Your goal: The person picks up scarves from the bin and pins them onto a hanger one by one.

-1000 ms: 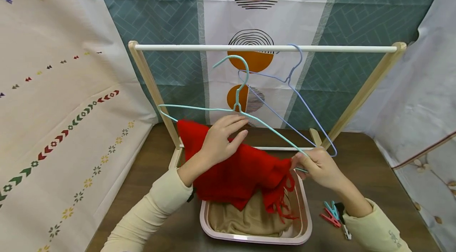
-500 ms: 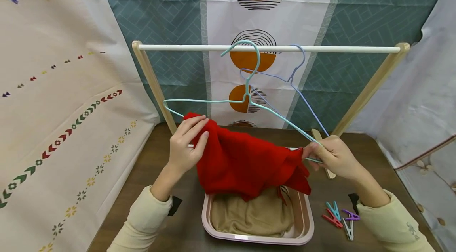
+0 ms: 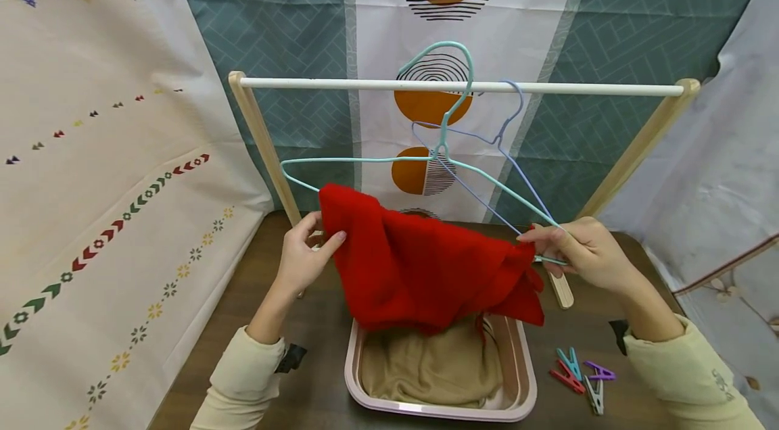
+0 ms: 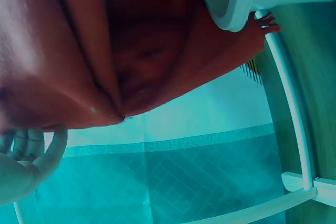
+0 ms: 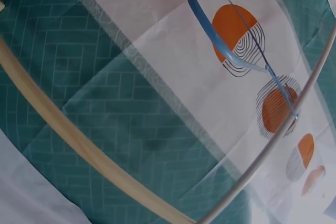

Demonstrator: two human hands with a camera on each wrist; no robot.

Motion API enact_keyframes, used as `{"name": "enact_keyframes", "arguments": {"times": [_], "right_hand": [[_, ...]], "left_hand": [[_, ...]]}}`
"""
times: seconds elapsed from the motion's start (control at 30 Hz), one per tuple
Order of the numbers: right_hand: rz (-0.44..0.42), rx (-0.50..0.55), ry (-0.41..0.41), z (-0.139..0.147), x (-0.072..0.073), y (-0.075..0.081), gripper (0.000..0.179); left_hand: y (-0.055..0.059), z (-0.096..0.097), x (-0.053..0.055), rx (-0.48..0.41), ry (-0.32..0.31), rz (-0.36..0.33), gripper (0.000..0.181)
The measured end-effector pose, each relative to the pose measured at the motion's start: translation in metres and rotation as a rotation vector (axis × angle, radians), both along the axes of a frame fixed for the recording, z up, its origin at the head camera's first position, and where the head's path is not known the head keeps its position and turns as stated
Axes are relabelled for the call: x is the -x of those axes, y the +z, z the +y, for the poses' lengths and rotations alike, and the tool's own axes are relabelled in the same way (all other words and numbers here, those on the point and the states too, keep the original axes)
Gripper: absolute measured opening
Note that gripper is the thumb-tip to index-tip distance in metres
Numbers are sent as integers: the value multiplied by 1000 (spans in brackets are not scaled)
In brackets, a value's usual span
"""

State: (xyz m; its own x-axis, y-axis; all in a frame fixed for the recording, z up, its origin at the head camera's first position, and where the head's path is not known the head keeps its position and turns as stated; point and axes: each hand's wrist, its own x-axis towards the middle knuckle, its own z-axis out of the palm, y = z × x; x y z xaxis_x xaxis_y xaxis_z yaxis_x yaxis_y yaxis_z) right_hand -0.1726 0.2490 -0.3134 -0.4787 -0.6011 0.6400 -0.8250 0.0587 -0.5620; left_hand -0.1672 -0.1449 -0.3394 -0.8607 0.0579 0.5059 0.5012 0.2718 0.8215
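Observation:
A red fringed scarf (image 3: 420, 261) hangs folded over the lower bar of a mint-green hanger (image 3: 359, 160), bunched toward the right. My right hand (image 3: 587, 251) grips the hanger's right end, its thumb and fingers at the scarf's edge. At the scarf's upper left edge, my left hand (image 3: 304, 251) pinches the cloth, thumb in front and fingers behind. The left wrist view shows the same scarf (image 4: 173, 72) large, with the left hand (image 4: 29, 166) at its edge. The hanger's hook overlaps the rack's white rod (image 3: 328, 84) in the head view. My right hand is outside the right wrist view.
A lilac hanger (image 3: 514, 159) hangs from the rod behind. Wooden posts (image 3: 258, 136) hold the rack up. Below the scarf stands a pink basin (image 3: 441, 411) with beige cloth (image 3: 432, 369) inside. Several clothespins (image 3: 569, 376) lie on the table to the right.
The hanger and scarf have risen and shifted right, its hook now at the rod's height. My left hand has moved from the scarf's middle to its left edge.

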Motion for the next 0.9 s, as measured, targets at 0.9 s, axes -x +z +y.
{"name": "enact_keyframes", "arguments": {"times": [0.9], "right_hand": [[-165, 175, -139, 24, 3, 16, 34]], "left_hand": [[-58, -20, -30, 100, -362, 16, 37]]}}
